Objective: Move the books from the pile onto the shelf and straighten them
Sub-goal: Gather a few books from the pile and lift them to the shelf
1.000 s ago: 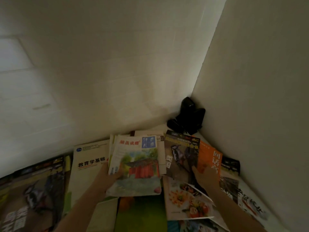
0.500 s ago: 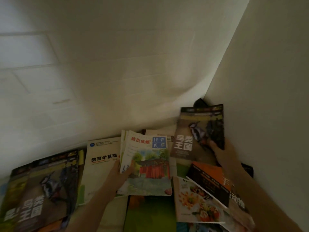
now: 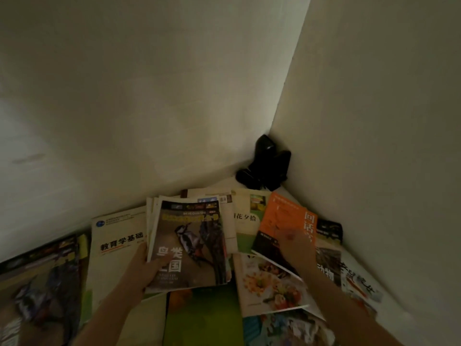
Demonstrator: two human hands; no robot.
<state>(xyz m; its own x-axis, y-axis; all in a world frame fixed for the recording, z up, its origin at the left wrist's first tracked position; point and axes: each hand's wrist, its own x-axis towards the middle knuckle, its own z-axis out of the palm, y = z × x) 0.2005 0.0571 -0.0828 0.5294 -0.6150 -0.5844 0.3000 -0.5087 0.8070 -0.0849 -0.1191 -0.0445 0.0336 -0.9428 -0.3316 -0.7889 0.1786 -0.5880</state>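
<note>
Books lie scattered in a pile in the corner of a white surface. My left hand (image 3: 141,269) grips the lower left edge of a small stack of books, thumb on the top cover. The top one is a dark woodpecker book (image 3: 192,243). My right hand (image 3: 295,247) is blurred and lies over the lower right part of an orange book (image 3: 279,219), which rests tilted on other books. Whether it grips that book is unclear.
A white textbook (image 3: 117,236) and a second woodpecker book (image 3: 37,283) lie to the left. A food-cover book (image 3: 272,283) and a green book (image 3: 199,318) lie in front. A black object (image 3: 268,168) sits in the corner where two pale walls meet.
My right hand carried the woodpecker book left and set it on top of the stack in my left hand, covering the red-pavilion book. It then went back to the orange book.
</note>
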